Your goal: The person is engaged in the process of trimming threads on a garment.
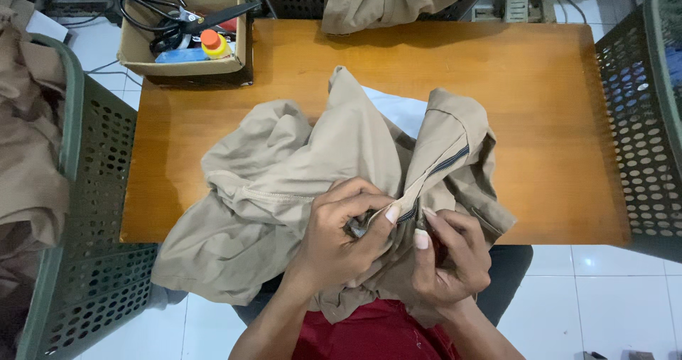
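Note:
A crumpled khaki garment with a dark zipper lies on the wooden table and hangs over its near edge. My left hand pinches the fabric beside the lower end of the zipper. Just to its right, my right hand grips the other side of the zipper opening, thumb up. Both hands are together at the table's front edge, above my lap. White lining shows behind the garment's folds.
A cardboard box at the table's back left holds black scissors and a small orange-capped bottle. Green perforated baskets stand at left, with khaki cloth in it, and right. Another khaki garment lies at the far edge.

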